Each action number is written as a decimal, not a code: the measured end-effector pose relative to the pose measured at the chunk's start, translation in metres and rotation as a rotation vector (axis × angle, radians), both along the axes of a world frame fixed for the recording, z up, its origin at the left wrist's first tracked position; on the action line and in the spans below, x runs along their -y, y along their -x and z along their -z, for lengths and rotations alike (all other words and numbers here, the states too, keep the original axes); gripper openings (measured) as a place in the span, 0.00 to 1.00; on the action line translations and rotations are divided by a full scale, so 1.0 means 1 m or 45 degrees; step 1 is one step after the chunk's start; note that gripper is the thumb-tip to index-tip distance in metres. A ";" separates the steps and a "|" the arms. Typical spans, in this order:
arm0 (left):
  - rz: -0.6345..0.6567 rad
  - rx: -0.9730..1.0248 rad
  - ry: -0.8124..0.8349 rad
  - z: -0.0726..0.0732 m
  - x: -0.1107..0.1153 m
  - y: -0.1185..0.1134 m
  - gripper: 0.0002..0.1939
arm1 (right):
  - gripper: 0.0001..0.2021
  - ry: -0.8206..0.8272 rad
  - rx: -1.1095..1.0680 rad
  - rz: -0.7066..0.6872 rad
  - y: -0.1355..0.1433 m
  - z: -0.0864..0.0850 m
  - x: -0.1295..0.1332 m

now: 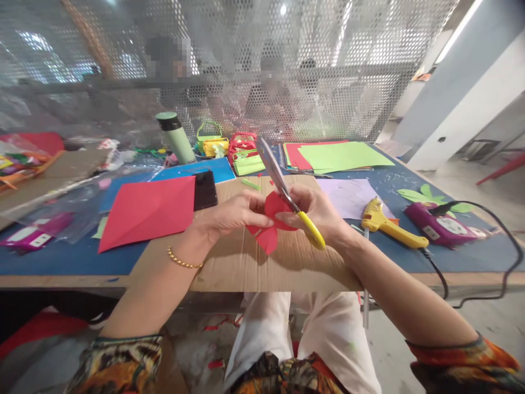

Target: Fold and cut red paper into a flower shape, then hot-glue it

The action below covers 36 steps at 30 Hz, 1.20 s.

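Note:
Between both hands I hold a red paper cut-out (pixel 264 241) with pointed, petal-like lobes, above a brown cardboard sheet (pixel 233 268). The fingers of my left hand (pixel 241 210) pinch its left side. My right hand (pixel 314 205) grips its right side with thumb and fingers. Scissors (pixel 314 232) with yellow handles also sit in my right hand, their blades pointing up and away from me. The fingers of that hand are partly hidden behind the scissors and the paper.
To the left lie a red paper sheet (pixel 150 210), a black phone (pixel 205 189) and a green tumbler (pixel 176 137). A yellow glue gun (pixel 391 227) and purple power strip (pixel 441 224) are at right, with a looping cord. Behind stands a perforated metal screen (pixel 229 104).

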<state>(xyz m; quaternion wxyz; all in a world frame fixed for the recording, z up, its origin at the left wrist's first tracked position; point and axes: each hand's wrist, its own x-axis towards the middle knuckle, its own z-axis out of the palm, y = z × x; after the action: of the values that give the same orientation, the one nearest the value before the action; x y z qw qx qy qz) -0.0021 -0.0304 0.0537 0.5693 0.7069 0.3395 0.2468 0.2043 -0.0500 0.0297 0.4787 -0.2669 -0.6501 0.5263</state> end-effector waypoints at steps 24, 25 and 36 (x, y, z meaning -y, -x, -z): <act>-0.536 0.658 0.248 0.023 0.004 -0.036 0.17 | 0.20 -0.153 -0.303 0.663 0.011 0.012 -0.001; -0.552 0.637 0.231 0.024 0.004 -0.037 0.16 | 0.21 -0.159 -0.303 0.675 0.012 0.013 -0.002; -0.518 0.659 0.186 0.026 0.008 -0.042 0.17 | 0.17 -0.203 -0.283 0.725 0.012 0.006 0.003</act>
<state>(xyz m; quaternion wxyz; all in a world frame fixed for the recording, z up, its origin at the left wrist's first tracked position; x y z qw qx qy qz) 0.0397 -0.0388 0.0273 0.6248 0.4958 0.3346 0.5018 0.1924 -0.0526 0.0233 0.6945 -0.3405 -0.5321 0.3443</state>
